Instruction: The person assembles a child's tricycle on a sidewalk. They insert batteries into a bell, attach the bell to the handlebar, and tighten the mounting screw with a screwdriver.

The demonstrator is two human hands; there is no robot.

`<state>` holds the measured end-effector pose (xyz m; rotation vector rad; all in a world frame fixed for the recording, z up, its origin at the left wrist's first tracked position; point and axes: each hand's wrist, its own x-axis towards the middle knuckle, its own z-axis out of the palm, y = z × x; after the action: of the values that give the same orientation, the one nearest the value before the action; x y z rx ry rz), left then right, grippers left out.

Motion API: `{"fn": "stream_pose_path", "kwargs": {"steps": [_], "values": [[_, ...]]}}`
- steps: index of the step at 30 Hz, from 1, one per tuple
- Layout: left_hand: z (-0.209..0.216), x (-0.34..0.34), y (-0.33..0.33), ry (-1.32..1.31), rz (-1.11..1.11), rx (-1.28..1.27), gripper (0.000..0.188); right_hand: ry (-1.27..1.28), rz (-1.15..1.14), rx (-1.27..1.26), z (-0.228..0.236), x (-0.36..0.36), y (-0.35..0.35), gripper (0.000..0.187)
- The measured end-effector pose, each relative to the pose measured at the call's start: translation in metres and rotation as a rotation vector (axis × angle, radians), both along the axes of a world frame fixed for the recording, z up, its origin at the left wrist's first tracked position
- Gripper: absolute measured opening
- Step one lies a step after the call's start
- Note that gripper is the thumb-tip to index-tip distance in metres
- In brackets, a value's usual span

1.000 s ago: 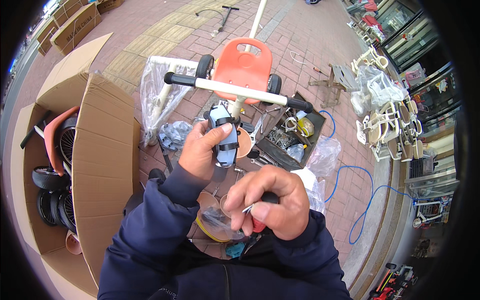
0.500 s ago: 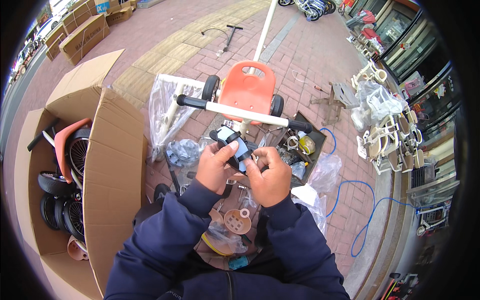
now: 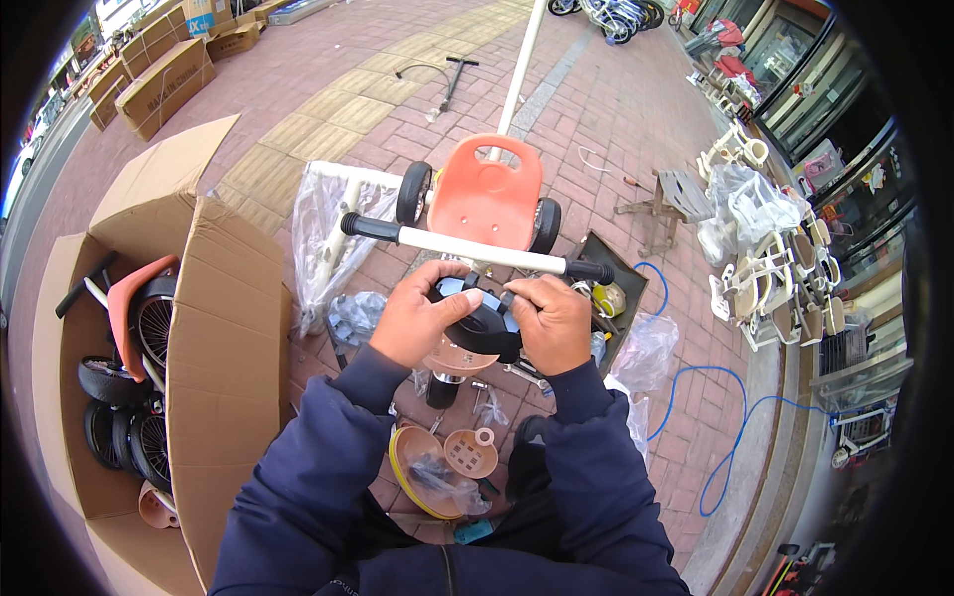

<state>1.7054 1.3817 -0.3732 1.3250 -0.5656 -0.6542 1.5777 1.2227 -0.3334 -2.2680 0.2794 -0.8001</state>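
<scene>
Just below a white handlebar with black grips, both hands hold a curved black piece with a light-blue face and black straps. My left hand grips its left end, thumb on the blue face. My right hand pinches a strap at the right end. The piece lies close to the handlebar's stem; whether they touch is hidden. The handlebar belongs to a small ride-on trike with an orange seat and black wheels. Under the piece show a peach plastic part and a black cylinder.
An open cardboard box with wheels and an orange seat stands left. At right are a tool tray, a blue hose and a small stool. A peach basket lies near my feet; a hand pump lies beyond.
My hands have moved up and slightly apart, bringing the black piece nearer the handlebar and tipping it so more of its black side shows. The peach part and black cylinder beneath are now more visible.
</scene>
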Motion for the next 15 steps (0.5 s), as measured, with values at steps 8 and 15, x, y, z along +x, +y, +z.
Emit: {"fn": "stream_pose_path", "kwargs": {"steps": [8, 15], "values": [[0.003, 0.011, -0.007, 0.214, -0.108, -0.012, 0.039, -0.019, -0.024, -0.057, -0.005, 0.012, -0.015, 0.016], [0.001, 0.009, -0.015, 0.351, -0.006, -0.123, 0.021, 0.008, -0.019, -0.153, 0.002, 0.019, -0.022, 0.018]]}}
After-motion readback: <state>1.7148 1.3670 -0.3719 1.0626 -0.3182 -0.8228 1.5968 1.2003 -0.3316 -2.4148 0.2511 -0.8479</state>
